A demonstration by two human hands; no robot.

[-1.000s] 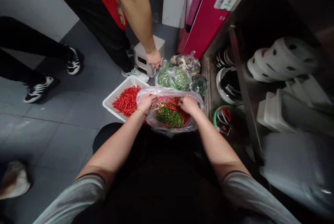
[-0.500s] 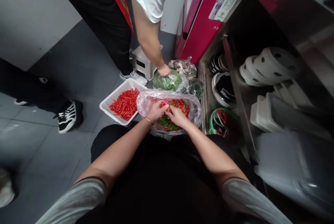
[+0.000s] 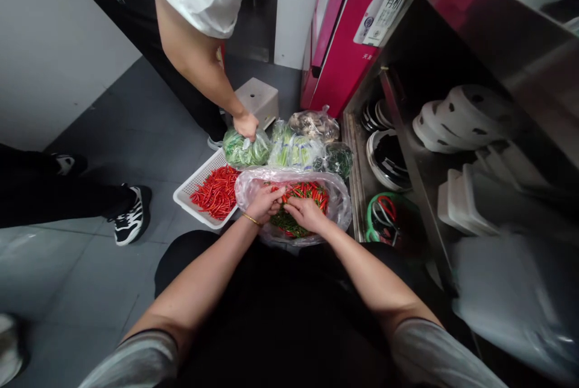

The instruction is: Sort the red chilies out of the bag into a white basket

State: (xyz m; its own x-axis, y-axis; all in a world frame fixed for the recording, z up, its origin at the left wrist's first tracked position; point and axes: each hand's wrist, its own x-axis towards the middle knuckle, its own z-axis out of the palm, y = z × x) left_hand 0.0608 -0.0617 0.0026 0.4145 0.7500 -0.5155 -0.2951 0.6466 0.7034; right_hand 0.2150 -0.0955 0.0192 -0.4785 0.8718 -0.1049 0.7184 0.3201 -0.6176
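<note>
A clear plastic bag [image 3: 338, 186] stands wide at its mouth between my knees, filled with red chillies [image 3: 314, 190] and green stems [image 3: 292, 224]. Over it, my left hand [image 3: 263, 204], with a gold bangle at the wrist, pinches a red chilli at its fingertips. My right hand [image 3: 308, 214] is close by, thumb and fingers pressed together; whatever they pinch is too small to make out. To the left, a white perforated basket [image 3: 184, 196] holds red chillies without stems [image 3: 216, 192], its right corner touching the bag.
Beyond the bag, a co-worker's hand [image 3: 246, 125] grips a bag of green vegetables [image 3: 244, 149]. Other bagged vegetables [image 3: 296, 149] lie beside it, near a white stool [image 3: 257, 98]. Metal shelving [image 3: 407, 128] with containers lines the right. Another person's shoe [image 3: 131, 216] is on the left floor.
The co-worker's hand has moved left with the bag of green vegetables, uncovering another bag behind it. My hands have drawn slightly apart over the chillies.
</note>
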